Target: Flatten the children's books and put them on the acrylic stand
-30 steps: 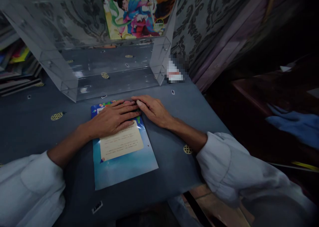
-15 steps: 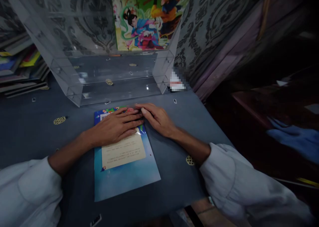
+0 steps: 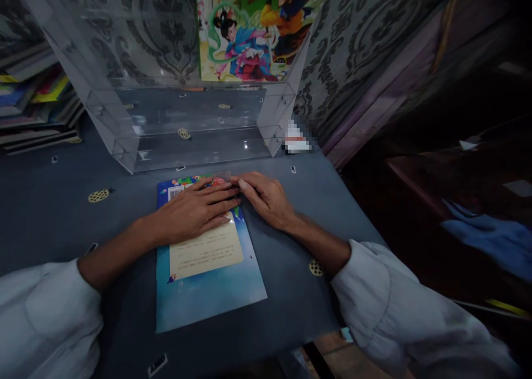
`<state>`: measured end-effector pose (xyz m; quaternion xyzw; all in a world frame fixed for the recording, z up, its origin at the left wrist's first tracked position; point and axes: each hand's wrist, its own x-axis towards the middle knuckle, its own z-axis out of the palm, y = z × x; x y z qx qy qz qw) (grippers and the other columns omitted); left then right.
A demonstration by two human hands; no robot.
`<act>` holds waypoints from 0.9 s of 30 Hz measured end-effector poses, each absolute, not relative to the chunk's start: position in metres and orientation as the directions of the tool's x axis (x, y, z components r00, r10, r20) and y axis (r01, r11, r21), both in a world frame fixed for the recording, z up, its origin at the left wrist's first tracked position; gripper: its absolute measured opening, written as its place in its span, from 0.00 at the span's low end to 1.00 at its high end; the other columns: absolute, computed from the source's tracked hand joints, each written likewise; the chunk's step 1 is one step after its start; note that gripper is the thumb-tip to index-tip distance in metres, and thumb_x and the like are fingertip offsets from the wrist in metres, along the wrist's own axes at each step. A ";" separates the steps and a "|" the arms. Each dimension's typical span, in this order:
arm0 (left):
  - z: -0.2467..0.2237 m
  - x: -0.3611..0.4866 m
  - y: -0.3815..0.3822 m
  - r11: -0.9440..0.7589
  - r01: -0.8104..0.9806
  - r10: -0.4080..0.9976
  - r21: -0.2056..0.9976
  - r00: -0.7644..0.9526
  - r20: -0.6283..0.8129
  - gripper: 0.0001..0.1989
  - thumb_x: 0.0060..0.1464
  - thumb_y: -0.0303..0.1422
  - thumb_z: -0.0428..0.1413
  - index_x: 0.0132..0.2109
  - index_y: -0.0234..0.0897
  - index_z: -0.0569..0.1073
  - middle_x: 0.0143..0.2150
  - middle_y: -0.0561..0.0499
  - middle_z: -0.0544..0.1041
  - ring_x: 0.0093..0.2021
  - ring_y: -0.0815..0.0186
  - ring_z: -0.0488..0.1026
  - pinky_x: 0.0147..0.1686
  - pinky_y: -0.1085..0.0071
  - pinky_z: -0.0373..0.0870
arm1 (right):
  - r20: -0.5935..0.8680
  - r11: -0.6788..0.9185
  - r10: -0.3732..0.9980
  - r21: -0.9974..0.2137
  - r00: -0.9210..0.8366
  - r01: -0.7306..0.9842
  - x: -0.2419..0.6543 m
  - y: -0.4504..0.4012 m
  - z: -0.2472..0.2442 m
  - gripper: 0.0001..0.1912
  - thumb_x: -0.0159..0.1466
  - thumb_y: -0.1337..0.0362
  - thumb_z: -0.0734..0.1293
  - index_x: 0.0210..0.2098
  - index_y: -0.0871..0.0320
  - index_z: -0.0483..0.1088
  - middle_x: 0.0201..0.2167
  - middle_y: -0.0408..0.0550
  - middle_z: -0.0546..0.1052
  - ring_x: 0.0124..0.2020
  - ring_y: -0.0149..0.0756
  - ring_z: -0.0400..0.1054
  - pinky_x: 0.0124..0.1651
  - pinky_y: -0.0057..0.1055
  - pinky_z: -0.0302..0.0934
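A thin picture book (image 3: 211,304) lies on the dark blue-grey tabletop with its blue back cover up, showing a barcode and a cream text panel. My left hand (image 3: 197,210) rests flat on the upper part of the cover, fingers stretched to the right. At the book's upper right corner is my right hand (image 3: 268,199), its fingers together and curled, the thumb close to the index finger. Its fingertips meet the left hand's fingertips. A small greyish see-through edge shows just above them; whatever the right fingers grip is hidden.
Behind the book stands a clear acrylic rack (image 3: 199,154) holding a colourful picture book (image 3: 245,41). Stacked books (image 3: 37,102) are at the left. A blurred-out white item (image 3: 297,141) sits by the rack's right side. The table's right edge drops to a dark area with blue cloth (image 3: 490,240).
The view has shifted slightly. My left hand stays flat on the book; the right hand has moved very slightly to the right, and a see-through edge now shows above the fingertips.
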<state>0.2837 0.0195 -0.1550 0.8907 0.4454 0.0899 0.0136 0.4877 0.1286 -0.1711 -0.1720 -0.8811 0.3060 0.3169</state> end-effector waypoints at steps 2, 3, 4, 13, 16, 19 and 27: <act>-0.157 0.289 0.015 -0.581 0.808 0.812 0.099 0.565 0.148 0.29 0.74 0.45 0.32 0.70 0.36 0.61 0.71 0.44 0.63 0.73 0.57 0.54 0.72 0.51 0.44 | 0.449 0.753 0.492 -0.650 -0.746 0.105 0.488 0.128 -0.171 0.20 0.76 0.55 0.55 0.49 0.55 0.76 0.43 0.49 0.82 0.47 0.38 0.75 0.51 0.38 0.69; -0.157 0.292 0.012 -0.570 0.816 0.819 0.096 0.555 0.146 0.30 0.74 0.46 0.32 0.70 0.36 0.61 0.72 0.43 0.62 0.73 0.55 0.54 0.72 0.49 0.43 | 0.447 0.753 0.489 -0.650 -0.749 0.103 0.488 0.128 -0.171 0.20 0.76 0.56 0.55 0.49 0.56 0.76 0.43 0.49 0.82 0.46 0.38 0.75 0.51 0.38 0.69; -0.158 0.295 0.009 -0.562 0.822 0.824 0.094 0.548 0.145 0.31 0.73 0.48 0.32 0.70 0.36 0.61 0.72 0.41 0.61 0.74 0.54 0.53 0.72 0.47 0.41 | 0.447 0.753 0.487 -0.650 -0.751 0.102 0.489 0.128 -0.171 0.20 0.76 0.56 0.55 0.49 0.56 0.76 0.43 0.49 0.82 0.46 0.38 0.75 0.51 0.38 0.69; -0.163 0.306 -0.001 -0.527 0.846 0.843 0.077 0.510 0.170 0.30 0.72 0.50 0.39 0.70 0.38 0.61 0.73 0.41 0.59 0.74 0.56 0.51 0.72 0.49 0.39 | 0.433 0.755 0.477 -0.648 -0.764 0.104 0.489 0.126 -0.169 0.18 0.75 0.60 0.56 0.53 0.56 0.75 0.48 0.51 0.82 0.49 0.39 0.76 0.53 0.38 0.70; -0.164 0.301 0.005 -0.533 0.842 0.838 0.087 0.511 0.189 0.30 0.72 0.50 0.37 0.70 0.38 0.61 0.72 0.41 0.62 0.74 0.55 0.53 0.72 0.47 0.39 | 0.425 0.751 0.457 -0.656 -0.782 0.082 0.488 0.126 -0.169 0.19 0.75 0.62 0.55 0.57 0.56 0.73 0.54 0.51 0.80 0.55 0.39 0.74 0.58 0.40 0.69; -0.162 0.296 0.010 -0.550 0.828 0.827 0.112 0.521 0.209 0.29 0.72 0.49 0.37 0.70 0.40 0.59 0.71 0.42 0.64 0.74 0.56 0.53 0.72 0.48 0.40 | 0.437 0.763 0.428 -0.644 -0.791 0.056 0.487 0.126 -0.171 0.19 0.75 0.62 0.55 0.60 0.54 0.70 0.59 0.50 0.76 0.60 0.39 0.71 0.63 0.43 0.66; -0.163 0.296 0.009 -0.543 0.837 0.829 0.062 0.523 0.201 0.28 0.73 0.47 0.37 0.68 0.37 0.63 0.69 0.42 0.66 0.73 0.57 0.55 0.72 0.50 0.43 | 0.449 0.790 0.429 -0.608 -0.784 0.084 0.488 0.123 -0.173 0.19 0.75 0.61 0.56 0.57 0.56 0.72 0.55 0.54 0.79 0.57 0.41 0.73 0.60 0.44 0.68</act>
